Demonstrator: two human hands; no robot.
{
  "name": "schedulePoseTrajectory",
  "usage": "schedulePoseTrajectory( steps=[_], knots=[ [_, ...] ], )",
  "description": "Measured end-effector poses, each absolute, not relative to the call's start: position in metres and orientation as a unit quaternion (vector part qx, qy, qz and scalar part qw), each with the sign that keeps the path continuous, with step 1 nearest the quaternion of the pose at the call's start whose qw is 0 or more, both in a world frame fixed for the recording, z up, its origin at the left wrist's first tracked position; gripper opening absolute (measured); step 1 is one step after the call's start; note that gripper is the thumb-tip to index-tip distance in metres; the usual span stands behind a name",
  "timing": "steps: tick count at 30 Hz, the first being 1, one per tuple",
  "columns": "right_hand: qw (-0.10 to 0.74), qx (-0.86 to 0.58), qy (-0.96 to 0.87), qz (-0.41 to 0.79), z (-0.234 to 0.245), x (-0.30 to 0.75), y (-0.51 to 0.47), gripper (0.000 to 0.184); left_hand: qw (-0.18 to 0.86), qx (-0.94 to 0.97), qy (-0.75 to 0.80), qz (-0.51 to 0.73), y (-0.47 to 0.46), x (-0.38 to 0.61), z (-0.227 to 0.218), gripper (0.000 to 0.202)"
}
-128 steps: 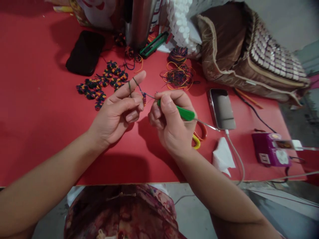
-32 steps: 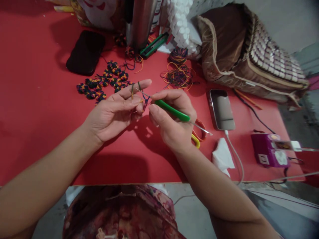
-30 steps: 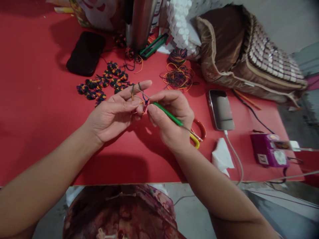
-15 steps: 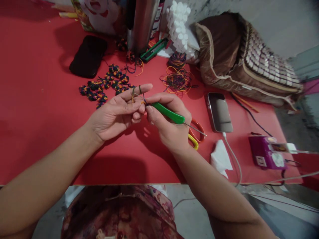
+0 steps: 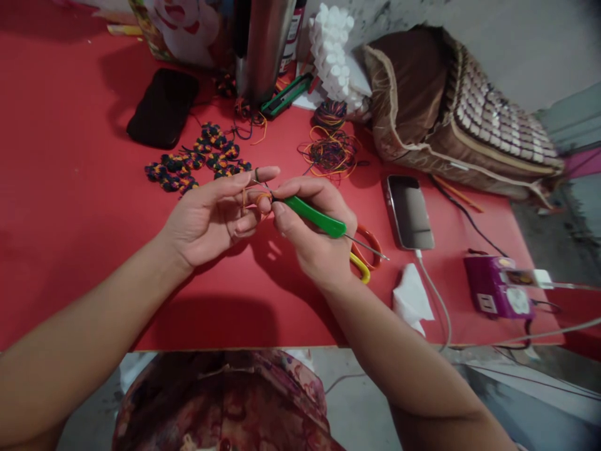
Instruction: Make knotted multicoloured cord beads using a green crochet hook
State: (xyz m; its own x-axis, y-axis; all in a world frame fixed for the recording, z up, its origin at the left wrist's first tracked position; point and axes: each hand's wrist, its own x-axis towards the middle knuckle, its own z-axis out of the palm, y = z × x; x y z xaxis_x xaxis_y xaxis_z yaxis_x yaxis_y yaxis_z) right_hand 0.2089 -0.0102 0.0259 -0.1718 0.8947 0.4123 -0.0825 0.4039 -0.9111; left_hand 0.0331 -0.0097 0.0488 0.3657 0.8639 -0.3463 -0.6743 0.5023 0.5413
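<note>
My right hand (image 5: 323, 241) is wrapped round the green handle of a crochet hook (image 5: 317, 216). One thin metal end sticks out behind the palm; the other points at my left hand (image 5: 213, 216). Dark and orange yarn (image 5: 244, 198) loops round the left index finger and runs between the curled fingers, meeting the hook's tip. The small stitches at the tip are mostly hidden by fingers. Behind the left hand lie crocheted multicoloured pieces (image 5: 213, 147). A loose tangle of the same yarn (image 5: 331, 152) rests further back, beside a small wound ball (image 5: 330, 114).
Scissors (image 5: 361, 269) with red and yellow handles lie partly under my right hand. To the right are a phone (image 5: 409, 213) on a cable, white tissue (image 5: 413, 297) and a purple power box (image 5: 493, 285). A brown bag (image 5: 413, 94), metal flask (image 5: 267, 50), green cutter (image 5: 286, 97) and black pouch (image 5: 163, 108) stand behind.
My left thumb has lifted from the middle fingers up to the index finger, and the left fingers have shifted round the yarn. The hook stays in my right hand.
</note>
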Motion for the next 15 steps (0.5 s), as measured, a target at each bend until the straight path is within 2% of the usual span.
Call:
schedulePoseTrajectory(
  steps=[3,7,15],
  knots=[
    [0.551,-0.319,-0.637,0.435,0.029,0.209,-0.01,0.007,0.801,0.174,0.306,0.485,-0.009,0.033,0.045,0.008],
    [0.546,-0.325,-0.65,0.417,0.03,0.21,-0.01,0.01,0.791,0.202,0.312,0.486,-0.009,0.031,0.038,0.022],
    [0.552,-0.332,-0.656,0.393,0.023,0.214,-0.008,0.014,0.805,0.215,0.265,0.486,-0.009,0.027,0.036,0.025]
  ],
)
